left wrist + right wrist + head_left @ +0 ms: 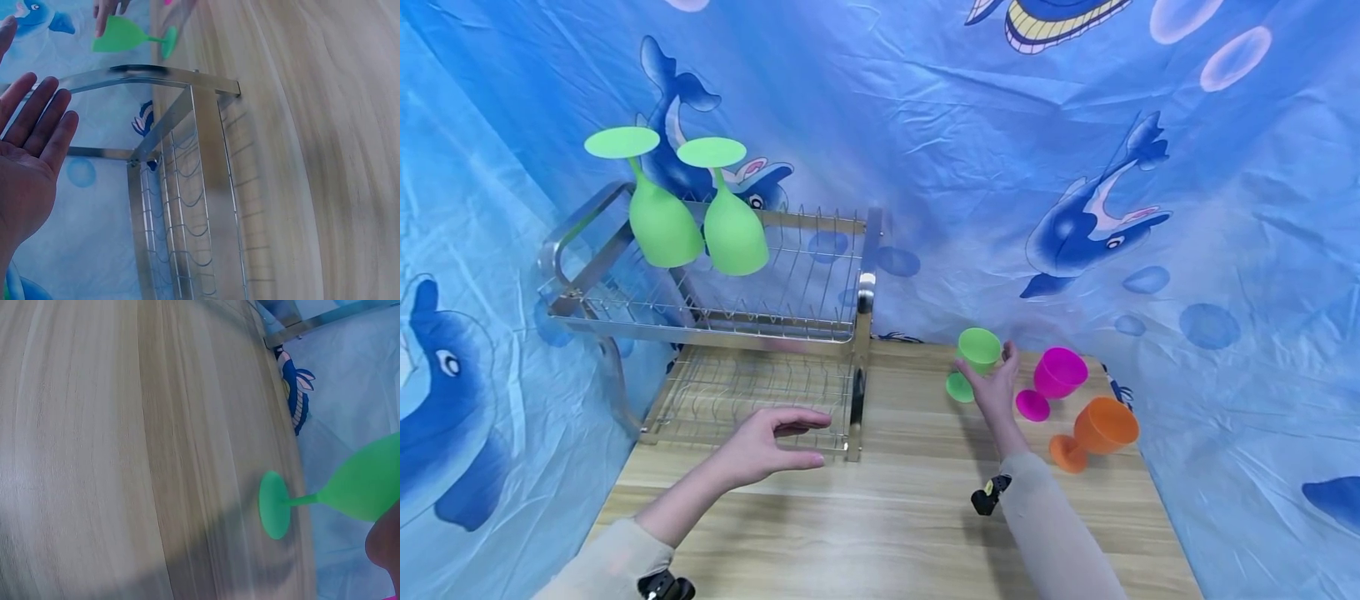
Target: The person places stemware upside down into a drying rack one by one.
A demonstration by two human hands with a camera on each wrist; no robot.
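Note:
At the back right of the table, my right hand holds a green goblet by its bowl, thumb on one side and fingers on the other. In the right wrist view the goblet is upright relative to the table, its round foot close to the tabletop; I cannot tell whether they touch. My left hand hovers before the dish rack with fingers extended, thumb apart, holding nothing. Two green goblets stand upside down on the rack's upper tier, their feet upward.
Right of my right hand stand a magenta goblet and an orange goblet on the wooden table. The two-tier metal rack fills the back left. Blue curtains with dolphin prints enclose the back and sides.

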